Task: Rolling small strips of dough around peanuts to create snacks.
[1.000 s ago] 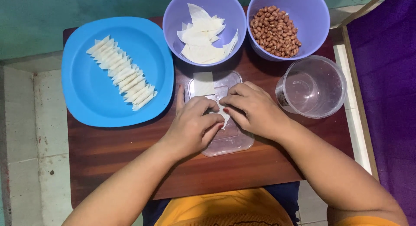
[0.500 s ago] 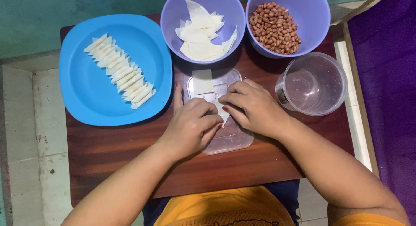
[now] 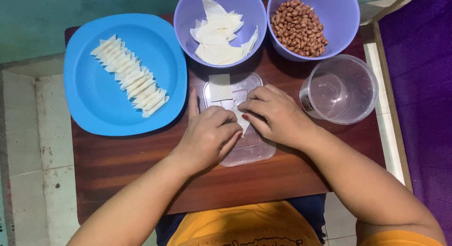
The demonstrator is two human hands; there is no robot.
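Note:
Both hands work over a clear plastic lid [image 3: 249, 151] lying on a small brown wooden table [image 3: 122, 166]. My left hand [image 3: 207, 135] and my right hand [image 3: 275, 114] meet at the fingertips, pinching a small white pastry wrapper [image 3: 242, 123] between them. Most of that wrapper is hidden by the fingers. A second square white wrapper [image 3: 220, 87] lies flat on the far end of the lid.
A blue plate [image 3: 94, 100] at the left carries a row of several rolled white pastries [image 3: 129, 76]. Behind the lid stand a purple bowl of cut wrappers [image 3: 219, 31] and a purple bowl of peanuts [image 3: 301, 27]. A clear plastic tub [image 3: 341, 88] sits at the right.
The hands stay together over the lid; the fingers shift slightly on the wrapper. Nothing else has moved.

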